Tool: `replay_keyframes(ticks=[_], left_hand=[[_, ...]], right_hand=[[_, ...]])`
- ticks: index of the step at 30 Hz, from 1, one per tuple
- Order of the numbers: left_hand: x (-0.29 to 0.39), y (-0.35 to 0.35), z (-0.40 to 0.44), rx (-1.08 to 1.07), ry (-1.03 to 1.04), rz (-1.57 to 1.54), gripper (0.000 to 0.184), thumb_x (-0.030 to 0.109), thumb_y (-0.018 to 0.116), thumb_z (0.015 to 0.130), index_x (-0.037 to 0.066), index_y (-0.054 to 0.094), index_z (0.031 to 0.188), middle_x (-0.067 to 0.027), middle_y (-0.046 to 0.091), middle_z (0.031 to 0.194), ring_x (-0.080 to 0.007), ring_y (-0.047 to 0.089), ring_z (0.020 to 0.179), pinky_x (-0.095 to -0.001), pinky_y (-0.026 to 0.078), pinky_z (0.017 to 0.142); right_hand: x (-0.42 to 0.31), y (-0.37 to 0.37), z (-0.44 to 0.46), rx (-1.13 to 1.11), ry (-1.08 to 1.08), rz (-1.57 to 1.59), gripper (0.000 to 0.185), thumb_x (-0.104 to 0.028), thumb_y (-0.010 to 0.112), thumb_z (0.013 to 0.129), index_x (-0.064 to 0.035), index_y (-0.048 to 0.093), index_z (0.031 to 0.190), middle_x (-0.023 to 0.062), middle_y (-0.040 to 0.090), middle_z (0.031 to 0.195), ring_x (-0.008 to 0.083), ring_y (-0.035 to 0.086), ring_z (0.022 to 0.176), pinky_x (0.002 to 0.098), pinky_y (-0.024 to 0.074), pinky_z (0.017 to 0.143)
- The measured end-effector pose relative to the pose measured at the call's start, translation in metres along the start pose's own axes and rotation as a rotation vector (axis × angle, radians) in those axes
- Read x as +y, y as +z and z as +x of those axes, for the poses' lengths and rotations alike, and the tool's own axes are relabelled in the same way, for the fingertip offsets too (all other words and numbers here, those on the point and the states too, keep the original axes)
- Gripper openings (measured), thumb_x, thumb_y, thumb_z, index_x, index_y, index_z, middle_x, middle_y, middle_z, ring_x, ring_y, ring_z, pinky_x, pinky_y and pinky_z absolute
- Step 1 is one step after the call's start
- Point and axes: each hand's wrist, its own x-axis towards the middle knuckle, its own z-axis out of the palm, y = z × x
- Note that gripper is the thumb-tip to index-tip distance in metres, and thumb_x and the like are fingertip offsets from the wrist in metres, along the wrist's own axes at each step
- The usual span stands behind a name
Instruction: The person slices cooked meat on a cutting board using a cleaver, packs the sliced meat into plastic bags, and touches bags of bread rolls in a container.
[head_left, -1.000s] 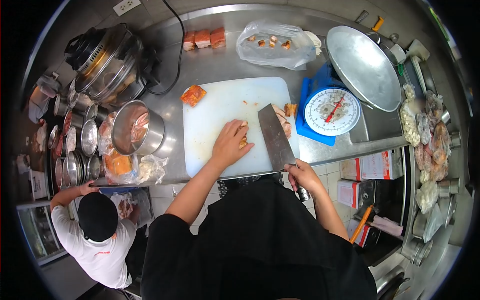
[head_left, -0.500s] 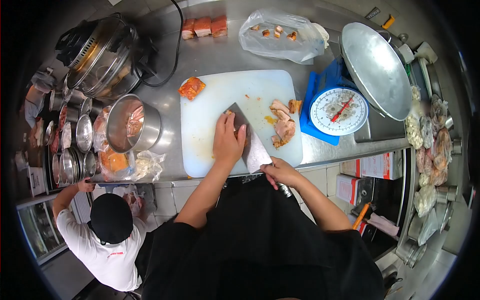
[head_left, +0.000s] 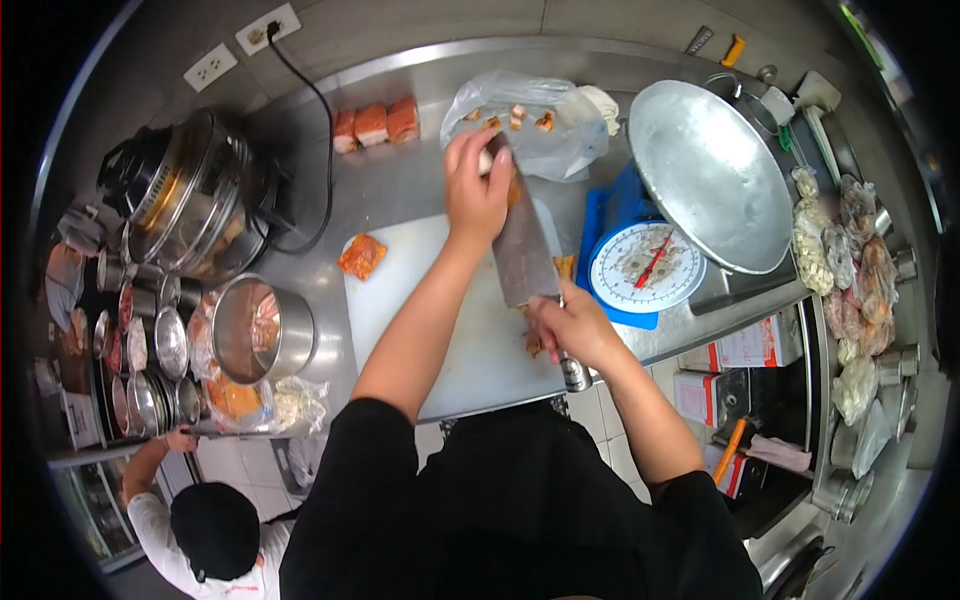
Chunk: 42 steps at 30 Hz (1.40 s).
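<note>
My right hand (head_left: 572, 325) grips the handle of a wide cleaver (head_left: 528, 255), whose blade points away from me. Near the blade's far end, my left hand (head_left: 475, 195) has its fingers closed around meat pieces (head_left: 487, 161), held against the blade and partly hidden. Both are raised over the far side of the white cutting board (head_left: 455, 350), close to a clear plastic bag (head_left: 570, 140) with several small meat pieces on it. A browned meat chunk (head_left: 362, 257) lies at the board's far left corner. More cut meat (head_left: 533, 343) is partly covered by my right hand.
A blue scale (head_left: 648, 268) with a metal pan (head_left: 708, 175) stands right of the board. To the left are a steel pot (head_left: 262, 330) and a glass-bowled appliance (head_left: 185, 200). Meat blocks (head_left: 371, 126) lie at the back. A person (head_left: 215, 530) is at lower left.
My left hand and the cleaver have moved from the board's middle away from me, up to the plastic bag, with the meat pieces. The view has shifted too.
</note>
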Motion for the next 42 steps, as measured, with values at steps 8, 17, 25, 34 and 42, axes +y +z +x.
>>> replay_keyframes(ticks=[8,17,25,34,42], left_hand=[[-0.150,0.102,0.110,-0.365,-0.310,0.238,0.041,0.042,0.059,0.099,0.005,0.072,0.110,-0.0185,0.073,0.105,-0.0370,0.069,0.101,-0.0440,0.052,0.090],[-0.035,0.044,0.065,-0.662,-0.249,0.016,0.030,0.032,0.060,0.098,0.007,0.072,0.110,-0.0152,0.074,0.097,-0.0281,0.071,0.091,-0.0393,0.053,0.081],[0.043,-0.014,-0.098,-1.290,0.156,0.043,0.026,0.021,0.065,0.091,0.007,0.068,0.113,-0.0119,0.065,0.116,-0.0303,0.066,0.103,-0.0407,0.053,0.088],[0.057,-0.035,-0.124,-1.240,0.197,0.293,0.025,0.018,0.073,0.085,0.008,0.064,0.106,-0.0116,0.058,0.122,-0.0327,0.060,0.112,-0.0434,0.051,0.091],[0.034,-0.044,-0.136,-1.161,-0.102,0.446,0.042,0.030,0.081,0.078,0.009,0.064,0.110,-0.0125,0.060,0.116,-0.0316,0.060,0.109,-0.0412,0.049,0.091]], right_hand=[[0.046,-0.031,-0.073,0.083,0.249,-0.089,0.030,-0.025,0.053,0.102,-0.0024,0.061,0.121,0.0054,0.059,0.063,0.0128,0.055,0.047,0.0309,0.0470,0.051],[0.066,-0.019,-0.084,-0.185,0.008,-0.925,0.027,-0.032,0.060,0.097,-0.0070,0.064,0.106,0.0219,0.071,0.085,0.0425,0.069,0.084,0.0532,0.0536,0.078],[0.084,0.008,-0.065,-0.218,-0.038,-1.046,0.028,-0.030,0.058,0.097,-0.0066,0.063,0.112,0.0192,0.073,0.089,0.0394,0.072,0.086,0.0511,0.0560,0.080],[0.089,0.008,-0.069,-0.203,-0.122,-1.050,0.028,-0.026,0.057,0.096,-0.0034,0.065,0.110,0.0207,0.073,0.089,0.0389,0.072,0.087,0.0506,0.0563,0.081],[0.091,0.015,-0.068,-0.201,-0.231,-1.104,0.026,-0.016,0.053,0.091,-0.0014,0.066,0.108,0.0227,0.073,0.089,0.0386,0.073,0.085,0.0495,0.0568,0.079]])
